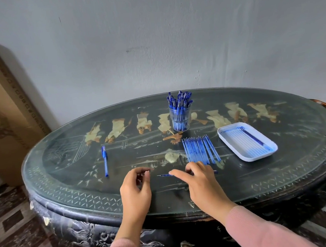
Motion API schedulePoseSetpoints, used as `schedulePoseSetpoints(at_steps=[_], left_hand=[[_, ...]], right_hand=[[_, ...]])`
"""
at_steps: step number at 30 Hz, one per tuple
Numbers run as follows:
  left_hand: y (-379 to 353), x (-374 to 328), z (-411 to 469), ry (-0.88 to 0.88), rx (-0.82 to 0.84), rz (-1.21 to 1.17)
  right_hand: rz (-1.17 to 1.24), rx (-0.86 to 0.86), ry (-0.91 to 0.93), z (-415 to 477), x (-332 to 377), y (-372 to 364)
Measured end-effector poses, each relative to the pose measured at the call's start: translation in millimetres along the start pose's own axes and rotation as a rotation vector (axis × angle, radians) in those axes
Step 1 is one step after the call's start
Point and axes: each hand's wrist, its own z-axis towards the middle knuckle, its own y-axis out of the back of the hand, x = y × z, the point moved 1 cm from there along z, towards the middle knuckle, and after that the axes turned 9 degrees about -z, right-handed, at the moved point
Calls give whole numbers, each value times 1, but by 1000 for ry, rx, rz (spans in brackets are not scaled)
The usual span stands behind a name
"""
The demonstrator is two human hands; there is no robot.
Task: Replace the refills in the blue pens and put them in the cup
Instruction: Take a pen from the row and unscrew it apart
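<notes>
A clear cup [180, 120] full of several capped blue pens stands at the back middle of the table. In front of it lies a row of several blue refills [200, 149]. One capped blue pen [105, 161] lies alone on the left. A thin blue refill or pen insert [162, 175] lies crosswise near the front edge, partly hidden under my right hand [199, 181], whose fingers are spread over it with the forefinger stretched along it. My left hand [136, 188] hovers just left of it, fingers loosely curled, with nothing visible in them.
A white tray [228, 137] on the right holds several clear refills and a blue one. The oval glass-topped table [85, 195] stands against a grey wall. A tall cardboard box [3, 109] leans at the left.
</notes>
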Motion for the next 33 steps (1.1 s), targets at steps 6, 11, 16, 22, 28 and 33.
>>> schedulePoseSetpoints(at_steps=[6,11,16,22,28,33], left_hand=[[5,-3,5,26,-89,56],[11,12,12,-158,149,335],[13,15,28,-212,303,542],[8,16,33,-161,302,566],[8,20,24,-176,200,500],[3,12,4,-177,25,366]], right_hand=[[9,-1,-29,1,2,1],[-2,-8,-44,0,2,1],[-5,-7,-42,0,2,1],[-17,6,-40,1,2,2],[-20,7,-36,1,3,2],[-1,-16,-52,3,1,1]])
